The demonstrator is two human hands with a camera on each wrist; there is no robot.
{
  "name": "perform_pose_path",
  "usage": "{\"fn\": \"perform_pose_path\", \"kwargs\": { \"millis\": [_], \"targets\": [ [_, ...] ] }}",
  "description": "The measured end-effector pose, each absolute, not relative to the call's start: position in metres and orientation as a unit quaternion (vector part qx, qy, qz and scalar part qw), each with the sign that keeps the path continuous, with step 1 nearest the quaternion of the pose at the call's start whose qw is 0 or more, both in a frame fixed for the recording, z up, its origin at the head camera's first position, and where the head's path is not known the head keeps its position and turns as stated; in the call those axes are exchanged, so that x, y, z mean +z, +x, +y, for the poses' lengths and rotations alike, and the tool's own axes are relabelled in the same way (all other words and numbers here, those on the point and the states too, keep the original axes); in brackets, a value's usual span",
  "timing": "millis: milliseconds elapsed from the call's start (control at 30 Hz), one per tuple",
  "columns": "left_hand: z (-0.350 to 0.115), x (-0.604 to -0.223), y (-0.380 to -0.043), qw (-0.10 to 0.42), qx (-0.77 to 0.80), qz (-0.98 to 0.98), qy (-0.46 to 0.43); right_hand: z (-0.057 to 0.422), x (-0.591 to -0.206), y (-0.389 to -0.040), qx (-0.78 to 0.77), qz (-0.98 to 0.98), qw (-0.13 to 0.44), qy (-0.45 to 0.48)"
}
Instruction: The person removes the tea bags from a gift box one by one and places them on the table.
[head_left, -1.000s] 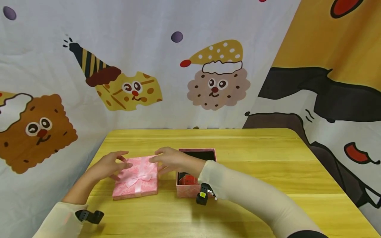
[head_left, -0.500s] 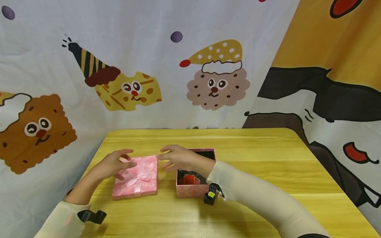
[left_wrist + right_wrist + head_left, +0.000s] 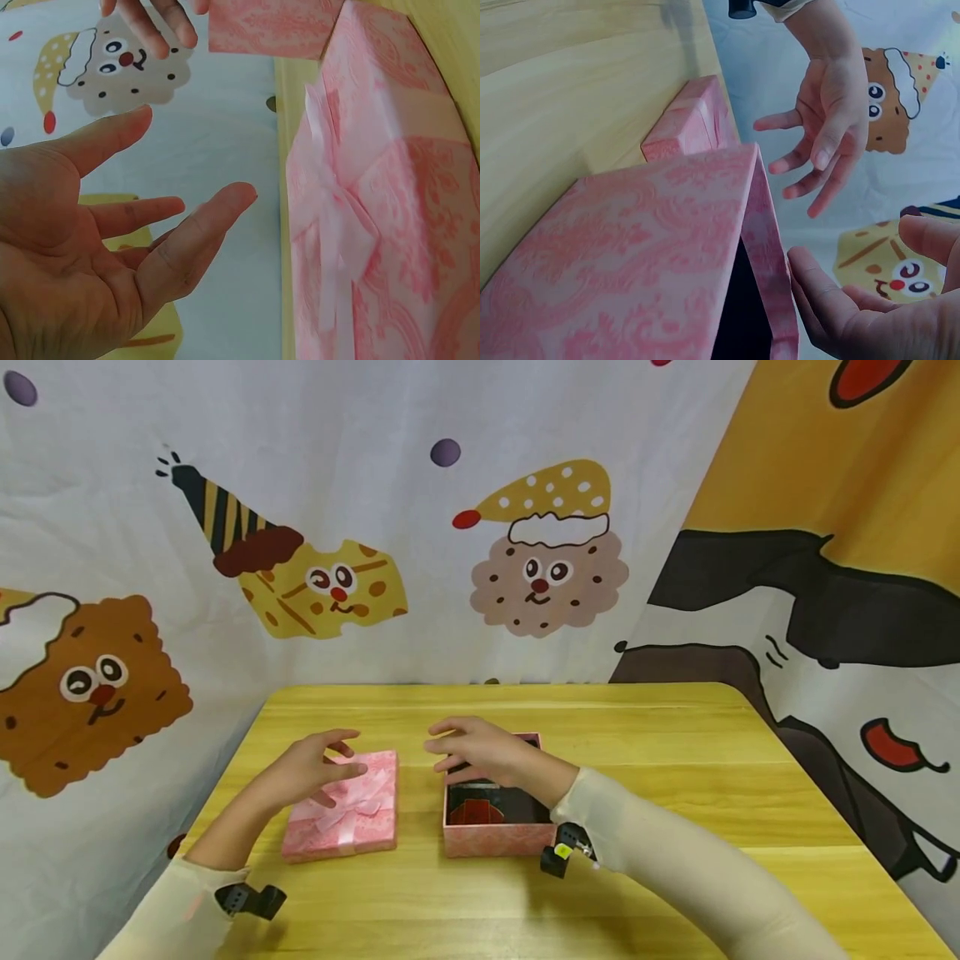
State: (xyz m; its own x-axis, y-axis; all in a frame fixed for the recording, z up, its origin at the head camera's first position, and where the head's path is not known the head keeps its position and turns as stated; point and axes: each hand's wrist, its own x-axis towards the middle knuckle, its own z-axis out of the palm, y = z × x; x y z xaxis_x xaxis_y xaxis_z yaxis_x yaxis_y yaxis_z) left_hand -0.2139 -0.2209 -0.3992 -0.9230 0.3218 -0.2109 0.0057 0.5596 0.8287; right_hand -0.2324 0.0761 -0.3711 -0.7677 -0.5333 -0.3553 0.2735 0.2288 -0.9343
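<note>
On the left half of the table lies a pink patterned gift box lid (image 3: 375,818) with a ribbon bow (image 3: 337,217). My left hand (image 3: 303,770) hovers over its upper left part, fingers spread and holding nothing; the left wrist view shows a gap between hand (image 3: 97,240) and lid. To the right stands the pink gift box (image 3: 498,841), uncovered, with a dark inside. A red item (image 3: 477,812) lies within it, its kind unclear. Above the box's back left corner is my right hand (image 3: 483,752), fingers loosely extended and empty, hiding part of the box.
Both things rest on a yellow wood-grain table (image 3: 660,827). Behind it hangs a white cloth (image 3: 420,652) printed with cartoon food figures. A strip of table separates lid and box.
My right hand has moved right, from the lid's right edge to over the box. My left hand has shifted slightly right and up. Lid and box have stayed put.
</note>
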Motion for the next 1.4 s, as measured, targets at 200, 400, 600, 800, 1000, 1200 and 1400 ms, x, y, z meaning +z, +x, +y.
{"fn": "perform_pose_path", "kwargs": {
  "millis": [200,400,600,800,1000,1200,1400],
  "targets": [
    [-0.212,-0.395,-0.214,0.172,0.463,0.863,0.104,0.095,-0.372,-0.232,-0.624,0.709,0.316,-0.09],
    [-0.203,-0.391,-0.213,0.164,0.466,0.862,0.112,0.11,-0.372,-0.23,-0.631,0.704,0.311,-0.1],
    [-0.197,-0.388,-0.211,0.163,0.466,0.862,0.118,0.122,-0.373,-0.229,-0.638,0.703,0.301,-0.089],
    [-0.19,-0.385,-0.211,0.163,0.467,0.861,0.117,0.133,-0.374,-0.228,-0.643,0.703,0.293,-0.083],
    [-0.183,-0.384,-0.212,0.16,0.47,0.86,0.123,0.142,-0.373,-0.226,-0.646,0.703,0.287,-0.079],
    [-0.176,-0.384,-0.215,0.159,0.473,0.856,0.135,0.149,-0.373,-0.226,-0.65,0.701,0.283,-0.081],
    [-0.166,-0.383,-0.217,0.162,0.471,0.855,0.143,0.154,-0.374,-0.226,-0.65,0.703,0.28,-0.073]
  ]
}}
